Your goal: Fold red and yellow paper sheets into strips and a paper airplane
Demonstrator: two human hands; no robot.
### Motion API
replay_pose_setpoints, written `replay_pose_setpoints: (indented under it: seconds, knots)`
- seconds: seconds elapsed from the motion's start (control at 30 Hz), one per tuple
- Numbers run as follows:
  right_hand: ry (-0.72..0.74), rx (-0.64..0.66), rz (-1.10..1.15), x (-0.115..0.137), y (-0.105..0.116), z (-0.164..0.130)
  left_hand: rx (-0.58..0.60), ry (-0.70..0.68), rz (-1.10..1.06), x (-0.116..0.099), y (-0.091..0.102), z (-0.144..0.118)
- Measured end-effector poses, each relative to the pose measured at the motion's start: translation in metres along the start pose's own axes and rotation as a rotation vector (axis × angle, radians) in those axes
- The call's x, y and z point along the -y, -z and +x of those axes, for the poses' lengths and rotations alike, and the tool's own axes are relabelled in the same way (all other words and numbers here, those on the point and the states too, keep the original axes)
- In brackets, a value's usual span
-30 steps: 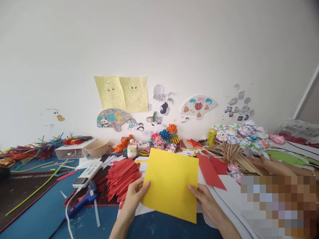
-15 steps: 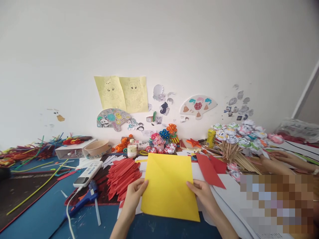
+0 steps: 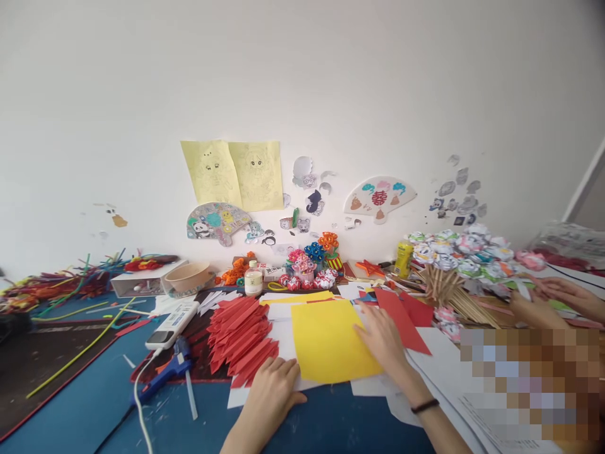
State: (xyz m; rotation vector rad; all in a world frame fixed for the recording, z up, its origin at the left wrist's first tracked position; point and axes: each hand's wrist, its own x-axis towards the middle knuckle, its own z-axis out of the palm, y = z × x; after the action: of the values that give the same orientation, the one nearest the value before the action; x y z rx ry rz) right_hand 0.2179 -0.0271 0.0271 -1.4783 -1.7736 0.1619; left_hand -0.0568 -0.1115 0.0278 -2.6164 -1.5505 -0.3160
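Observation:
A yellow sheet of paper point(image 3: 331, 343) lies over white sheets on the table in front of me. My right hand point(image 3: 385, 340) rests on its right edge, fingers stretched out and apart. At its lower left corner is my left hand point(image 3: 276, 388), palm down, with the thumb spread away from bent fingers. That hand touches or nearly touches the paper's left edge. Close to my left hand lies a pile of folded red paper strips point(image 3: 241, 337). Red paper pieces point(image 3: 401, 318) lie just beyond my right hand.
At left are a blue glue gun point(image 3: 165, 372), a white device with a cable point(image 3: 172, 325) and a beige bowl point(image 3: 188, 277). A small bottle point(image 3: 253, 280) and craft flowers stand along the wall. Another person's hands point(image 3: 553, 299) work at right beside bundled paper flowers point(image 3: 460, 252).
The yellow sheet has gone from being held up by both hands to lying down farther forward. My left hand has released its pinch; my right hand now lies over the right edge.

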Motion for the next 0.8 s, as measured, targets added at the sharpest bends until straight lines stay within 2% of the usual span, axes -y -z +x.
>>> replay_pose_setpoints:
  seconds: [0.13,0.2,0.27,0.4,0.5,0.57,0.6,0.67,0.7,0.8]
  knots:
    - [0.384,0.387,0.045,0.040,-0.003,-0.040,0.033,-0.161,0.248,0.002,-0.007,0.002]
    - [0.462,0.436,0.007,0.055,-0.008,-0.054,0.005,-0.255,0.342,0.004,-0.011,0.000]
    - [0.516,0.422,-0.054,0.063,-0.016,-0.060,-0.034,-0.271,0.386,0.006,-0.011,-0.002]
    - [0.605,0.345,-0.179,0.061,-0.028,-0.053,-0.128,-0.136,0.300,0.010,-0.003,-0.007]
    - [0.622,0.318,-0.210,0.057,-0.031,-0.044,-0.319,-0.094,0.258,0.012,0.000,-0.013]
    - [0.625,0.305,-0.193,0.057,-0.030,-0.038,-0.399,-0.162,0.256,0.009,-0.002,-0.017]
    - [0.627,0.293,-0.181,0.057,-0.030,-0.035,-0.387,-0.216,0.249,0.007,-0.004,-0.017]
    - [0.635,0.272,-0.155,0.058,-0.030,-0.031,-0.290,-0.299,0.229,0.002,-0.010,-0.015]
    - [0.635,0.263,-0.144,0.058,-0.031,-0.029,-0.237,-0.297,0.227,-0.001,-0.013,-0.011]
    - [0.625,0.242,-0.113,0.057,-0.032,-0.024,-0.126,-0.128,0.244,-0.006,-0.020,0.005]
